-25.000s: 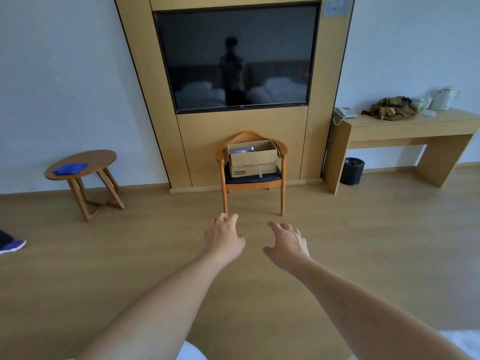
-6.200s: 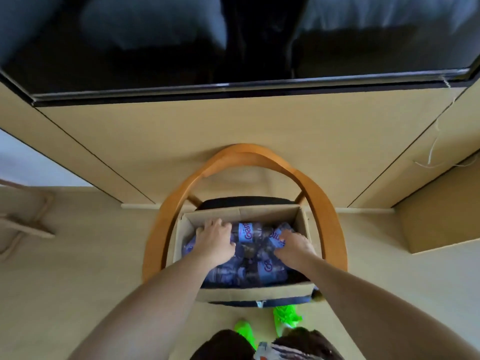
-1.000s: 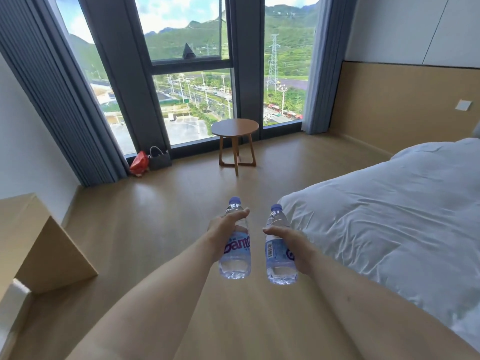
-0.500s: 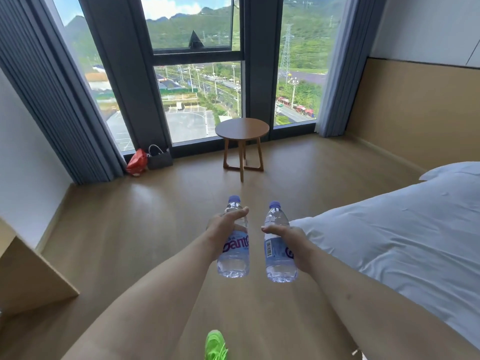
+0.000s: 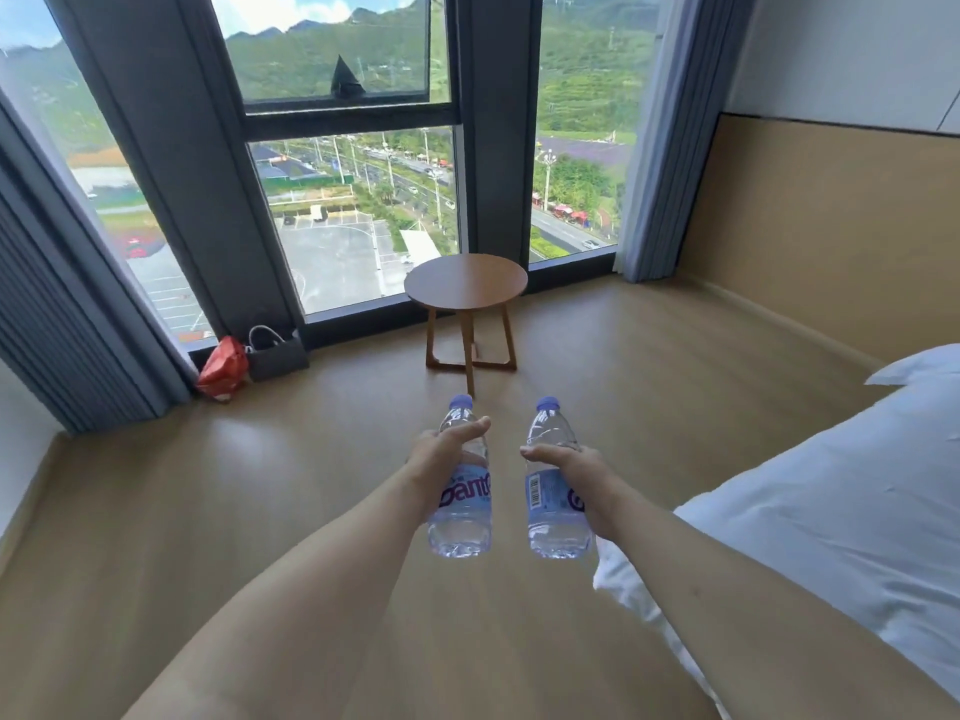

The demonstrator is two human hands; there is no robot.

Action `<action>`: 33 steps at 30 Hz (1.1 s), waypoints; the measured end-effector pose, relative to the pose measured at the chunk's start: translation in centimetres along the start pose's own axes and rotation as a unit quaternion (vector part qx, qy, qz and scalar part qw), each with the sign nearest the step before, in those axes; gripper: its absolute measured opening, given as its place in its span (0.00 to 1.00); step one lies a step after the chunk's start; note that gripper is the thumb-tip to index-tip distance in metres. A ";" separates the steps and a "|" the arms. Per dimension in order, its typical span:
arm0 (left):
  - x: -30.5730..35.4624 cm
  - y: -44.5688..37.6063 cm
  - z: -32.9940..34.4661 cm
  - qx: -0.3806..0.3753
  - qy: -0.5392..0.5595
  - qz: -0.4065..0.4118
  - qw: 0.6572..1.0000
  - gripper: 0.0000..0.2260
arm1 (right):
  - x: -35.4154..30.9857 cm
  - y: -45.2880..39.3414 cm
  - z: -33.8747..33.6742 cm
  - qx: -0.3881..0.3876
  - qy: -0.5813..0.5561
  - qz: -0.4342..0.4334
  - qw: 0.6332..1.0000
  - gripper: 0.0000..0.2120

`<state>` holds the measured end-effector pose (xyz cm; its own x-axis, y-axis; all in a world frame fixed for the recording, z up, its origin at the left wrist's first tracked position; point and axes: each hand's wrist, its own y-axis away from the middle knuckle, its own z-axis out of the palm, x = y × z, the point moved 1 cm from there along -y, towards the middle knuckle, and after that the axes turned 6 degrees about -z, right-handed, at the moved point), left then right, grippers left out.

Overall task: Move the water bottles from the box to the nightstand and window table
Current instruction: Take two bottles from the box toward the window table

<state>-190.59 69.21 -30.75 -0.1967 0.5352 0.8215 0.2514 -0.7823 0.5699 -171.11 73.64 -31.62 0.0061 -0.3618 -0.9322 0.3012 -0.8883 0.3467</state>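
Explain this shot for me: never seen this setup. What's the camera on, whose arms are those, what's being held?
There is no robot here. The one camera sits on a person's head and looks forward and down, so the two bare arms reaching in from the bottom are the wearer's own. The left hand grips one water bottle and the right hand grips a second bottle; both are upright with blue caps, held in the air over the wooden floor. Ahead, by the tall window, stands a small round table with nothing visible on top. A white bed is on the right. A red bag and a dark bag sit by the curtain.
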 end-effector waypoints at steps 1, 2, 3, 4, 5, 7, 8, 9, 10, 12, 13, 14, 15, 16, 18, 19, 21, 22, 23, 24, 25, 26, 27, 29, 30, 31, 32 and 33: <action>0.9 -1.4 -0.2 -0.003 0.000 -0.003 1.000 0.27 | -0.6 -1.4 0.2 0.003 -0.002 0.005 1.000 0.29; 1.8 -2.7 -0.3 -0.009 -0.001 -0.008 1.000 0.28 | -1.0 -2.9 0.4 0.006 -0.002 0.008 1.000 0.29; 2.5 -4.1 -0.4 -0.014 -0.004 -0.011 1.000 0.28 | -1.4 -4.4 0.5 0.007 -0.004 0.008 1.000 0.29; 3.2 -5.6 -0.4 -0.016 -0.009 -0.012 1.000 0.28 | -1.8 -5.9 0.6 0.009 -0.008 0.008 1.000 0.28; 3.9 -7.1 -0.3 -0.015 -0.016 -0.009 1.000 0.28 | -2.2 -7.5 0.7 0.011 -0.011 0.007 1.000 0.28; 5.3 -10.2 -0.1 -0.013 -0.022 -0.003 1.000 0.29 | -2.7 -10.8 0.6 0.009 -0.015 0.009 1.000 0.27; 6.0 -11.9 0.2 -0.013 -0.024 -0.003 1.000 0.30 | -3.0 -12.7 0.4 0.008 -0.017 0.011 1.000 0.28; 6.9 -13.6 0.4 -0.013 -0.026 -0.004 1.000 0.31 | -3.2 -14.7 0.2 0.007 -0.017 0.014 1.000 0.28; 7.8 -15.3 0.7 -0.011 -0.030 -0.004 0.999 0.31 | -3.6 -16.8 -0.2 0.007 -0.015 0.016 1.000 0.29; 9.9 -19.0 1.5 -0.007 -0.038 -0.004 0.999 0.32 | -4.7 -21.1 -0.8 0.007 -0.014 0.018 1.000 0.30; 11.1 -20.9 1.9 -0.005 -0.040 -0.003 0.999 0.32 | -5.3 -23.3 -1.1 0.007 -0.015 0.018 1.000 0.30; 12.3 -22.7 2.3 -0.003 -0.039 -0.001 0.999 0.32 | -6.0 -25.5 -1.5 0.008 -0.017 0.018 1.000 0.31; 13.5 -24.4 2.7 0.003 -0.034 -0.002 0.999 0.32 | -6.8 -27.8 -1.8 0.008 -0.020 0.020 1.000 0.30; 14.7 -26.1 3.1 0.012 -0.029 -0.006 0.999 0.31 | -7.5 -30.0 -2.1 0.010 -0.023 0.026 0.999 0.30; 17.1 -29.1 3.7 0.026 -0.027 -0.015 0.999 0.29 | -8.9 -34.2 -2.6 0.010 -0.027 0.041 0.999 0.29; 18.2 -30.5 3.9 0.030 -0.028 -0.019 0.999 0.29 | -9.6 -36.0 -2.8 0.004 -0.027 0.047 0.999 0.29; 20.6 -33.3 4.3 0.037 -0.026 -0.022 0.999 0.29 | -11.1 -39.7 -3.1 -0.012 -0.026 0.050 0.998 0.29; 21.7 -34.6 4.4 0.041 -0.025 -0.025 0.999 0.29 | -12.0 -41.4 -3.2 -0.020 -0.028 0.050 0.998 0.30; 22.8 -35.8 4.5 0.046 -0.024 -0.028 0.998 0.29 | -12.7 -43.0 -3.2 -0.029 -0.031 0.050 0.998 0.31; 23.8 -36.9 4.5 0.050 -0.026 -0.033 0.998 0.28 | -13.4 -44.4 -3.2 -0.036 -0.034 0.052 0.997 0.31; 24.7 -38.2 4.6 0.053 -0.029 -0.039 0.997 0.28 | -14.0 -45.9 -3.1 -0.040 -0.036 0.054 0.997 0.32; 25.5 -39.5 4.6 0.054 -0.035 -0.044 0.997 0.28 | -14.4 -47.4 -3.1 -0.044 -0.037 0.057 0.997 0.32; 26.3 -40.8 4.5 0.055 -0.039 -0.048 0.997 0.28 | -14.9 -48.9 -3.0 -0.049 -0.040 0.057 0.996 0.33; 27.8 -43.6 4.3 0.058 -0.044 -0.051 0.996 0.28 | -15.9 -52.0 -2.6 -0.050 -0.047 0.049 0.996 0.35; 28.6 -45.1 4.1 0.058 -0.045 -0.052 0.996 0.29 | -16.5 -53.6 -2.3 -0.049 -0.048 0.045 0.997 0.36; 29.4 -46.7 3.9 0.058 -0.042 -0.053 0.996 0.29 | -16.9 -55.2 -2.0 -0.049 -0.046 0.042 0.997 0.37; 30.2 -48.2 3.7 0.059 -0.038 -0.054 0.996 0.29 | -17.3 -56.9 -1.6 -0.049 -0.045 0.041 0.997 0.37; 31.1 -49.9 3.5 0.059 -0.033 -0.055 0.996 0.29 | -17.7 -58.8 -1.1 -0.048 -0.045 0.041 0.997 0.37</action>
<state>-205.98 126.01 -33.59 -0.1666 0.6386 0.7513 0.3426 -0.6770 0.6514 -187.82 132.57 -35.66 -0.0494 -0.4606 -0.8862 0.3930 -0.8247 0.4067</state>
